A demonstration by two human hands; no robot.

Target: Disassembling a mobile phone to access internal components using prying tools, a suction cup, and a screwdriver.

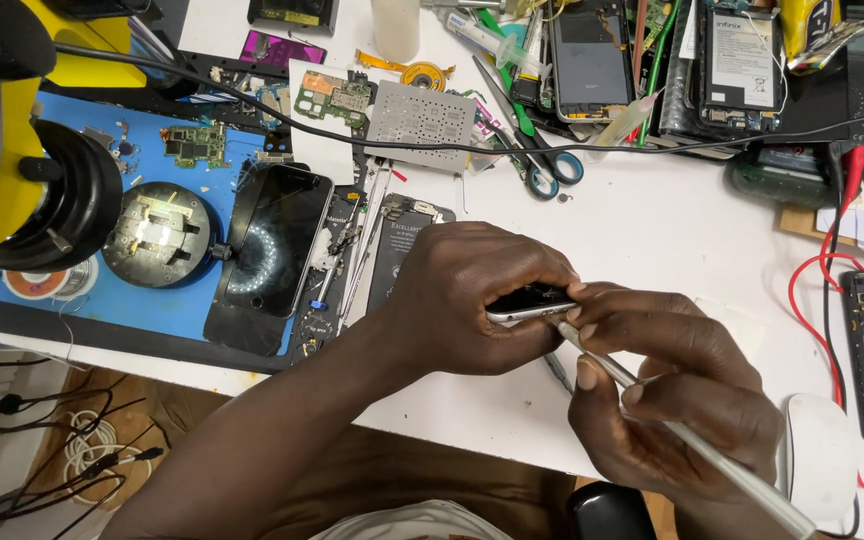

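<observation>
White tabletop (652, 230) carries the whole clutter, with a blue work mat (72, 300) at the left under a yellow-bodied microscope (12, 150) and a round black holder (157, 235). A dark phone screen (277, 240) lies on the mat's edge, reflecting a ring of lights; a grey perforated stencil plate (420, 120) and blue-handled scissors (542, 165) sit farther back among opened phones.

Near the table's front edge, the left hand (472, 295) is curled around a slim silver-edged phone (530, 303), gripping it on edge just above the surface. The right hand (672, 390) pinches a thin metal pry tool (652, 420) like a pen, its tip touching the phone's edge beside the left fingertips.

Judging by this, prying along the seam goes best with the tip kept shallow and nearly flat to the frame, the left grip firm but not bending the body, and the force small and sliding rather than levering.
</observation>
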